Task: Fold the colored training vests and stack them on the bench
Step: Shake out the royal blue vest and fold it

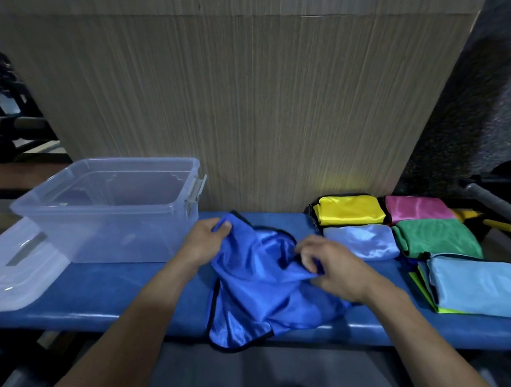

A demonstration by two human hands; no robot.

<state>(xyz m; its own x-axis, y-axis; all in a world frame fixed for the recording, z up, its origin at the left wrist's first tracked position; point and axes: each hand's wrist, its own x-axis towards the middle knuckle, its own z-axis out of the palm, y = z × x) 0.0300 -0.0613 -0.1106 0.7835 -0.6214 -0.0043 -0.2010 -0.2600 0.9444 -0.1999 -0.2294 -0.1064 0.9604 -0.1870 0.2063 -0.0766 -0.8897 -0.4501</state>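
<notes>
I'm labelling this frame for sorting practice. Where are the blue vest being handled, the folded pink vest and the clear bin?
blue vest (251, 283): head view, middle of the cloth.
folded pink vest (414, 211): head view, top face.
clear bin (105, 242): head view, front wall.

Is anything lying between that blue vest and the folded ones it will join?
Nothing visible does. Bare blue bench separates the crumpled royal-blue satin vest, gripped by both hands, from the folded pale-blue vest.

The blue padded table (113, 296) carries a clear plastic tub (104, 210) and flat clear lid (16, 277) at nine o'clock, a crumpled royal-blue satin vest (251, 286) centrally, and folded yellow (350, 210), pink (414, 211), pale-blue (363, 238) and green (435, 236) vests at two o'clock.
</notes>
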